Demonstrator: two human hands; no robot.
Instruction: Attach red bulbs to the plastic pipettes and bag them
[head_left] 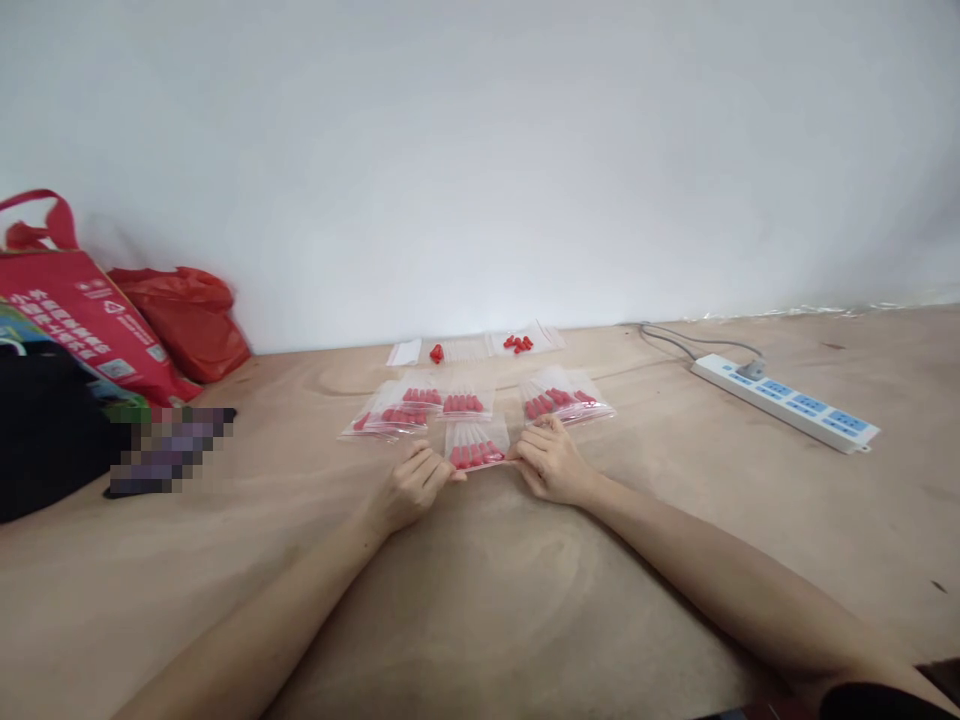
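A small clear zip bag [478, 437] lies between my two hands, with several red-ended pieces in a row inside it; their other ends look pale or clear. My left hand [412, 487] is closed, pinching the bag's near left corner. On the other side, the fingers of my right hand [551, 462] are curled and pinched on the near right corner. Just beyond, more filled zip bags [431, 395] overlap on the left. Another filled bag pile [559, 397] lies right behind my right hand.
Loose red pieces [518, 344] and a red cluster [437, 353] rest on bags near the wall. A white power strip [784, 400] with a grey plug and cable lies right. Red bags [184, 315], a black item [52, 440] and a blurred-out object [172, 450] are left.
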